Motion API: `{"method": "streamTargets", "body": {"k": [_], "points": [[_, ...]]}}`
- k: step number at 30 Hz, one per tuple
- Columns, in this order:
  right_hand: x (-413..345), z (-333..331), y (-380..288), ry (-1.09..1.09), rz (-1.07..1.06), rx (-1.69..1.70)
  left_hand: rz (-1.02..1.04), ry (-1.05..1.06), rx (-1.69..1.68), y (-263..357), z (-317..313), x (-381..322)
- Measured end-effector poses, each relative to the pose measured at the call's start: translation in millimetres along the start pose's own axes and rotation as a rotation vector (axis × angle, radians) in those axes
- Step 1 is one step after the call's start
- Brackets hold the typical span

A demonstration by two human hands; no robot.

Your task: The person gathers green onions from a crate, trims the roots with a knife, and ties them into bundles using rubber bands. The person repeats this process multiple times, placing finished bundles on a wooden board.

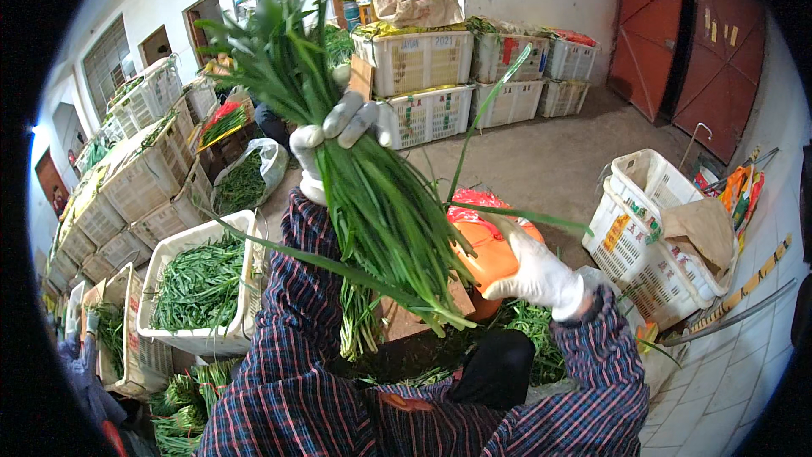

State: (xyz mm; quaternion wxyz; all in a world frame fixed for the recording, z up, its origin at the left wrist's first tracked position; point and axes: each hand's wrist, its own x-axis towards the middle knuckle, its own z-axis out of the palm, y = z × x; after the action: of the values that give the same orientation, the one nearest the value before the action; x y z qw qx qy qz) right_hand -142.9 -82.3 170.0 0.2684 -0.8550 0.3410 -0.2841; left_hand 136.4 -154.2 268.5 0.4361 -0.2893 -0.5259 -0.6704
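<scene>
My left hand [346, 124], in a pale work glove, is closed around a thick bunch of long flat green leaves, like garlic chives [387, 216]. The bunch slants over my lap, one end pointing up and away. Loose blades stick out from it, one crossing close by my right fingers. My right hand [539, 273], gloved in white, is right of the bunch with thumb and fingers apart. Behind it sits an orange tub [491, 260] with red netting or plastic on top. A smaller bunch of pale-stemmed greens [356, 317] lies below, next to a brown board [399, 317].
At left, a white crate [144, 317] holds loose greens near tied bunches [190, 406]. Stacked crates [143, 171] line the left, others [419, 63] the back. White crates [641, 247] stand at right. Another person's gloved hand [92, 320] shows at far left.
</scene>
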Motion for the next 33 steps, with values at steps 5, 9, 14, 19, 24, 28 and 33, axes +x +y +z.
{"method": "streamTargets", "body": {"k": [5,9,14,19,24,28,33], "points": [[35.9,19.2,24.4,-0.233,-0.145,0.803,-0.181,0.455,0.131,-11.1,-13.3,4.8],[31.0,53.5,56.0,-0.194,-0.123,1.219,-0.349,0.967,0.477,-13.1,-28.8,11.0],[14.8,63.8,56.8,-0.097,-0.007,1.322,-0.421,0.987,0.544,-16.7,-33.5,-2.0],[22.7,56.7,37.5,-0.161,0.017,1.154,-0.339,0.915,0.551,-21.3,-38.7,-3.3],[35.5,90.7,30.3,-0.140,0.134,1.297,-0.378,1.104,0.474,-25.8,-41.4,6.7],[36.8,123.3,36.0,-0.250,0.193,1.512,-0.502,1.167,0.467,-30.1,-36.7,7.1],[42.2,156.7,30.5,-0.196,0.148,1.481,-0.534,1.105,0.437,-30.9,-20.7,6.9]]}}
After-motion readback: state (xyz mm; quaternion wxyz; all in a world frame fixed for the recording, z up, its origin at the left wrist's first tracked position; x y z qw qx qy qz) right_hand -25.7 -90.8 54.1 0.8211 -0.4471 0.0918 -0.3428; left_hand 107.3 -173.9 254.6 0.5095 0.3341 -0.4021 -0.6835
